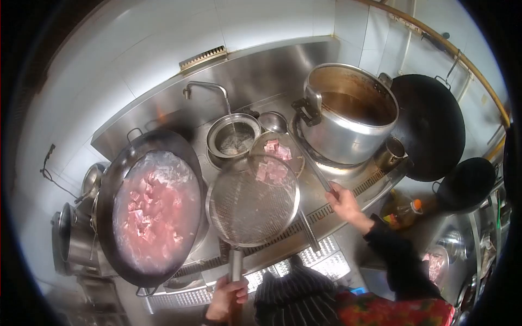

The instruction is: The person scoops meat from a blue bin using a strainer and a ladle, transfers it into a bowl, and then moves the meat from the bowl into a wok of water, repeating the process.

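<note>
My left hand [227, 296] is closed round the handle of a wide round mesh strainer [253, 204], whose mesh shows no food on it. In my right hand [345, 204] is the long handle of a ladle [273, 122]; the handle slants up and left over the steel counter. Pieces of raw pink meat [274, 160] lie in a shallow round vessel behind the strainer, partly overlapped by its rim. To the left a large dark wok [109, 217] holds cloudy pinkish liquid with several meat chunks and pale foam.
Water runs from a tap [209, 84] into a round metal pot [220, 130]. A big steel pot [348, 138] with brown liquid stands at the right. Dark woks [429, 125] hang beyond it. An orange-capped bottle [405, 213] is below, near my right arm.
</note>
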Demonstrator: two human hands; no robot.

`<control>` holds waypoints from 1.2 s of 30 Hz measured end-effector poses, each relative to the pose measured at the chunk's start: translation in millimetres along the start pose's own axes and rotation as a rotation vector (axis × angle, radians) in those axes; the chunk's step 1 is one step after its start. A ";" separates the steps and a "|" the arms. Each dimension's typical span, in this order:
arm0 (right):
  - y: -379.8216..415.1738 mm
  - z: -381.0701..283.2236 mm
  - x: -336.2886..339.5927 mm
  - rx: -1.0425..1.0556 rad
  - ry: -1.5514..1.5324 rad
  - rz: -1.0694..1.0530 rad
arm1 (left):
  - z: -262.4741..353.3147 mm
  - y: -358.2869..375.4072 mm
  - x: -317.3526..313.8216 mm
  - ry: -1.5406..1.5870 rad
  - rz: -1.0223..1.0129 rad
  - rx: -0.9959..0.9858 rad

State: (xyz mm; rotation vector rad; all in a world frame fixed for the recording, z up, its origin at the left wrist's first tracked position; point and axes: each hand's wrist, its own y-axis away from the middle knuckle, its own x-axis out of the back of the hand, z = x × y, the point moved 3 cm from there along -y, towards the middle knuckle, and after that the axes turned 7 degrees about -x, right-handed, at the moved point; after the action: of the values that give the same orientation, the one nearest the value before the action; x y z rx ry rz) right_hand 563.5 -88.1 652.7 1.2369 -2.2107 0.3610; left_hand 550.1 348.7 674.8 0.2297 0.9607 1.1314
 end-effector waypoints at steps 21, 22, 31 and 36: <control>-22.2 -20.9 -23.3 0.089 -0.069 -0.095 | -99.7 -128.3 66.9 -0.437 0.217 0.123; -1.8 -3.0 -15.7 0.062 -0.071 -0.078 | -98.8 -126.7 64.9 -0.511 0.200 0.114; 189.6 67.1 53.1 -0.195 0.073 0.056 | -100.2 -163.9 -1.4 -1.281 -0.117 -0.413; 268.2 41.6 60.8 -0.432 0.055 0.122 | -178.7 -256.8 -67.8 0.059 -0.309 0.349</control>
State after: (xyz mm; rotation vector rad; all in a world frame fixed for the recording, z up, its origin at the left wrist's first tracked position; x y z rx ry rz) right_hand 297.9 -7.0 667.4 0.8525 -2.1709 -0.0387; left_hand 580.4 123.2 449.8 0.3177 1.1991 0.6873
